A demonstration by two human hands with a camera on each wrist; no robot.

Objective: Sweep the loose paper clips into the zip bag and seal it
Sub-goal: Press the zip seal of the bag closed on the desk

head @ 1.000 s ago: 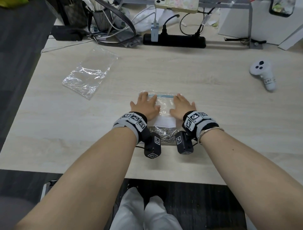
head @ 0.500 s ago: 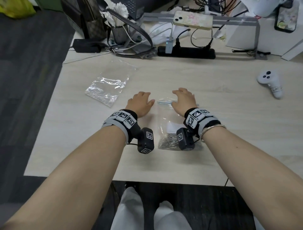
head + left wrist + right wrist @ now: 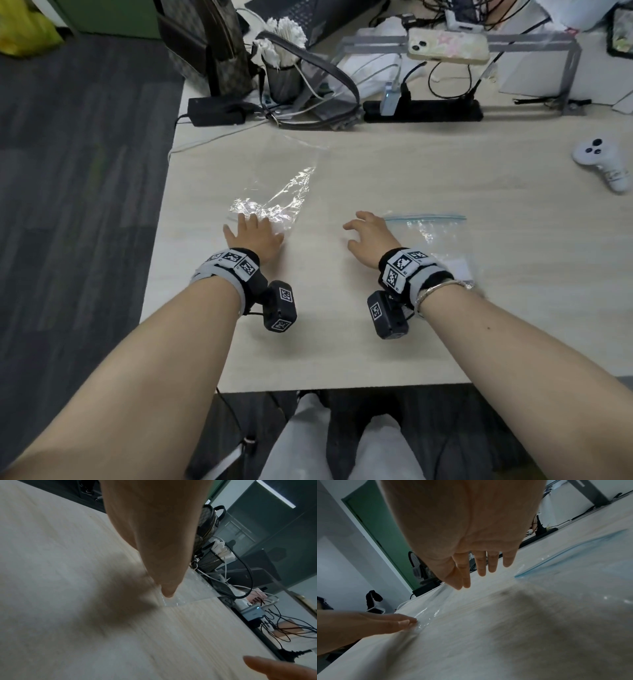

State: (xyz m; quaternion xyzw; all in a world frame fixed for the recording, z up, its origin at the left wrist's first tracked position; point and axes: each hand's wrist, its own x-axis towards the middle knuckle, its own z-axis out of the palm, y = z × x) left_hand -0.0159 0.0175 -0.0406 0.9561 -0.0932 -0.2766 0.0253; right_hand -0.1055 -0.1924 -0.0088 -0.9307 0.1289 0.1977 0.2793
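Grip: my left hand (image 3: 255,238) lies flat, fingers straight, holding nothing, with its fingertips (image 3: 169,593) on the near edge of a crumpled clear wrapper (image 3: 277,202). My right hand (image 3: 371,240) hovers above the desk (image 3: 411,164), fingers loosely spread and also empty. To its right, just beside the wrist, lies the zip bag (image 3: 433,233), flat, its blue strip (image 3: 424,217) turned away from me; my wrist hides the lower part, so the paper clips cannot be seen now. A second ago both hands pressed along that strip; they have since left it and moved leftward. I judge the sealing step finished, and the left hand now turns to the spare wrapper.
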